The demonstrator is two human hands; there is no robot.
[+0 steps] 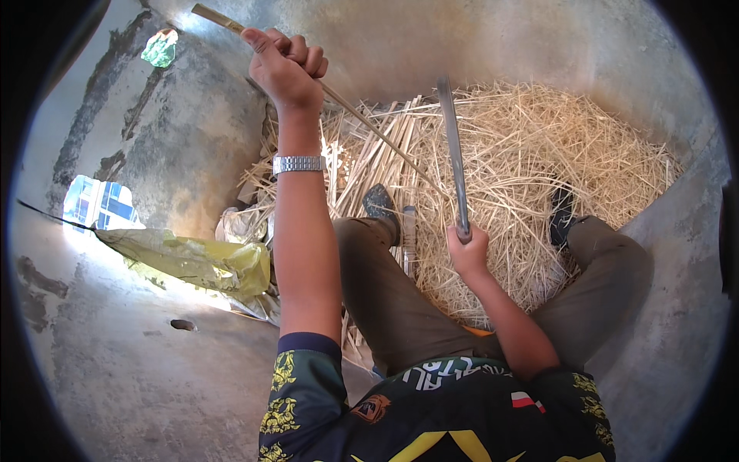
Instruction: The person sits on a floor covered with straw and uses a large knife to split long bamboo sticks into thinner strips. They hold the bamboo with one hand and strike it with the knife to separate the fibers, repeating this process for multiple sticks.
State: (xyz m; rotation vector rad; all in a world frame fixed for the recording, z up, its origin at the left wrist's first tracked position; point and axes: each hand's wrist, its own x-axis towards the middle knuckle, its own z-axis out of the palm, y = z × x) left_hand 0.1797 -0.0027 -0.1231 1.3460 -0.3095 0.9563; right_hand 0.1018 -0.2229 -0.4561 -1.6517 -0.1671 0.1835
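Note:
My left hand (286,69), a metal watch on its wrist, is raised at the upper left. Its fingers are closed around a long thin bamboo strip (369,127). One end sticks out past the thumb, and the strip slopes down to the right. My right hand (468,252) is lower, between my knees, closed on a machete (453,146). The long grey blade points up and away from me; the fist hides the handle. The strip's lower end comes close to the blade's edge; I cannot tell whether they touch.
A big heap of pale shavings and strips (531,146) lies around my feet. At the left hangs a yellow-green plastic sheet (208,262). Concrete walls (185,138) surround me, with bright openings at the left. A narrow flat piece (409,239) rests beside my left shoe (379,206).

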